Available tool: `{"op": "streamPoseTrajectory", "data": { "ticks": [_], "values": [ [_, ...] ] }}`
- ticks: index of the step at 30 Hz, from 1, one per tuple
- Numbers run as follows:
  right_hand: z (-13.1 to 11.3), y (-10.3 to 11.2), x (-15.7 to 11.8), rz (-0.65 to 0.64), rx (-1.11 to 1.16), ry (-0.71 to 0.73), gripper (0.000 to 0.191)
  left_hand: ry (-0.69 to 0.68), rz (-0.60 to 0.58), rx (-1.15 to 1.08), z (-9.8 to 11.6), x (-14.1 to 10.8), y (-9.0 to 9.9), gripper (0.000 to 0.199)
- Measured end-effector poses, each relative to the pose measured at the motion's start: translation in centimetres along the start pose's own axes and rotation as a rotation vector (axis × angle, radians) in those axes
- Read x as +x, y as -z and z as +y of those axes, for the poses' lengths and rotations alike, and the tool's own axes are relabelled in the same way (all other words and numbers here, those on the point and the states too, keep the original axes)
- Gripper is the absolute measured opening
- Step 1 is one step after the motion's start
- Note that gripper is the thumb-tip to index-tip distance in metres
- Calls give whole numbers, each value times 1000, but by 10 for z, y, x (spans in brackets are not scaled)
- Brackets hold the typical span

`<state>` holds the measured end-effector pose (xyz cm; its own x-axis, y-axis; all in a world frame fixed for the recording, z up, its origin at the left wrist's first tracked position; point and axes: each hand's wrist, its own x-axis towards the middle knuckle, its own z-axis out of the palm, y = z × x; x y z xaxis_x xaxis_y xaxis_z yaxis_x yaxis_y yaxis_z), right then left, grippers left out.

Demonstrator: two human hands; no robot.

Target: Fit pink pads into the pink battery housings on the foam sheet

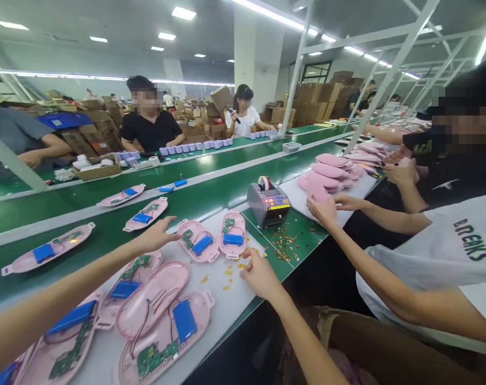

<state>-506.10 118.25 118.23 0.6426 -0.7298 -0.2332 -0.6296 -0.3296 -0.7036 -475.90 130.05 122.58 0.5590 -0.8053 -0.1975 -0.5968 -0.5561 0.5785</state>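
My left hand (159, 234) reaches over the work board with its fingers stretched out, beside a pink shell half (198, 240) that holds a green circuit board and a blue battery (203, 245). Low over the board's right edge is my right hand (261, 275), its fingers bent and apart, close to small yellow tape pieces (227, 272). A second pink shell half (232, 235), also fitted with a circuit board and battery, lies just beyond those fingers. Nearer to me, several wired shell halves overlap, with an upturned pink cover (152, 299) among them.
A tape dispenser (268, 202) stands beyond my right hand, with tape scraps (285, 243) before it. More shell halves lie on the green conveyor (211, 195) at left. To the right, a co-worker's hands (325, 208) hold a pink shell near a pile of pink shells (327, 171).
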Motion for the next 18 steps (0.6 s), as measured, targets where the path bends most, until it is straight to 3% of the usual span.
{"op": "streamPoseTrajectory", "data": {
  "ticks": [7, 11, 14, 18],
  "values": [
    [-20, -3, 2, -26, -479, -116, 35, -203, 121, 134, 1, -66, 25, 54],
    [-10, 6, -5, 10, -555, -147, 34, -251, 141, 117, -6, -113, 30, 45],
    [8, 11, -14, 94, -463, -98, 29, -328, -23, 142, -11, -156, 13, 43],
    [5, -7, -31, 224, -172, 35, 38, -445, -299, 308, -15, -192, -38, 75]
  ]
}}
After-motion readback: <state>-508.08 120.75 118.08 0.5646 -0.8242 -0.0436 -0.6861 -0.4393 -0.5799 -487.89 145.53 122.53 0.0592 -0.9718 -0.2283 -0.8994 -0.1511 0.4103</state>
